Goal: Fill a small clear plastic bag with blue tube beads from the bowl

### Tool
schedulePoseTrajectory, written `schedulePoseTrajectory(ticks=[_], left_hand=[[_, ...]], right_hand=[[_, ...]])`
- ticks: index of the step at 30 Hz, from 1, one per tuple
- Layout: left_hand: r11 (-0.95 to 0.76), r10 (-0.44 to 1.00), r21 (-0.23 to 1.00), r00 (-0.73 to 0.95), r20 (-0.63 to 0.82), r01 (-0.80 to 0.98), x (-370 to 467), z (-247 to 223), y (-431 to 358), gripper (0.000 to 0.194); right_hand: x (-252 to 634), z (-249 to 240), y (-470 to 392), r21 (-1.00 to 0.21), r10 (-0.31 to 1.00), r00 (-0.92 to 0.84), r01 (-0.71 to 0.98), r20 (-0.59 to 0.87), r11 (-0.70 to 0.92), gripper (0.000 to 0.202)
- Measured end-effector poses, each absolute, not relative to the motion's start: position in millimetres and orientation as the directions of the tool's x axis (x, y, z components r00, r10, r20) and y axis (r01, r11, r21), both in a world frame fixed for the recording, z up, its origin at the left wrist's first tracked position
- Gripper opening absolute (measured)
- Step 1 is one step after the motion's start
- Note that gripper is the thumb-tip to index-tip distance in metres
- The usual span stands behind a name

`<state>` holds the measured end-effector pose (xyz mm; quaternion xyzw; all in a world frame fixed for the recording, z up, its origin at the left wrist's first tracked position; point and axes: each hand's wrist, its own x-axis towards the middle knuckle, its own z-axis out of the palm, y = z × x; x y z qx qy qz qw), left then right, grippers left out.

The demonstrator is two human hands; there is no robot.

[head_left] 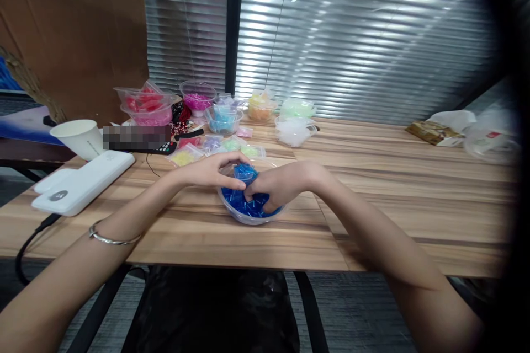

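Note:
A clear round bowl [252,219] holding dark blue pieces [242,204] stands near the table's front edge. My left hand [219,170] curves around a small clear bag of lighter blue pieces [245,172] at the bowl's left side, thumb and fingers on either side of it. From the right, my right hand [275,185] reaches down into the bowl, its fingertips among the blue pieces. Whatever those fingertips may hold is hidden.
Behind the bowl lie small bags [186,155] and several tubs of coloured pieces [223,120]. On the left are a paper cup [80,138], a white device [86,182] with a cable, and a remote [165,148]. A gold packet [434,133] lies back right.

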<state>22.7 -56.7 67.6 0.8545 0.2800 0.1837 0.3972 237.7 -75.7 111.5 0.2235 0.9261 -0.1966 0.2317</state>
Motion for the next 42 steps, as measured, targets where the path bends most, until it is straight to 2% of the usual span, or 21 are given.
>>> schedulePoseTrajectory(ticks=[4,10,15,21,27,33,42], left_hand=[[-0.512,0.632,0.791,0.771,0.081,0.337,22.6,68.2,-57.2,0.051],[-0.551,0.633,0.762,0.766,0.114,0.342,22.7,66.9,-54.3,0.050],[-0.579,0.628,0.742,0.765,0.141,0.338,23.2,69.0,-54.7,0.048],[-0.583,0.617,0.739,0.775,0.133,0.338,23.5,73.2,-57.0,0.043],[-0.565,0.629,0.769,0.759,0.168,0.298,24.9,68.5,-55.7,0.048],[-0.579,0.617,0.763,0.766,0.182,0.286,24.1,69.9,-56.3,0.049],[-0.592,0.616,0.745,0.768,0.174,0.306,24.6,70.2,-56.7,0.049]], right_hand=[[238.9,112.4,-74.2,-0.302,0.301,-0.820,0.481,-0.487,0.823,0.032],[251.7,128.8,-70.5,-0.383,0.342,-0.839,0.507,-0.422,0.772,0.022],[263.4,143.2,-67.8,-0.458,0.356,-0.891,0.451,-0.281,0.766,0.020],[264.8,150.2,-68.9,-0.430,0.371,-0.928,0.348,-0.033,0.833,0.019],[253.6,146.5,-75.0,-0.379,0.380,-0.913,0.301,0.151,0.875,0.018],[246.6,141.4,-77.3,-0.364,0.356,-0.908,0.262,0.220,0.894,0.018],[249.5,145.3,-78.7,-0.380,0.369,-0.911,0.280,0.184,0.882,0.020]])
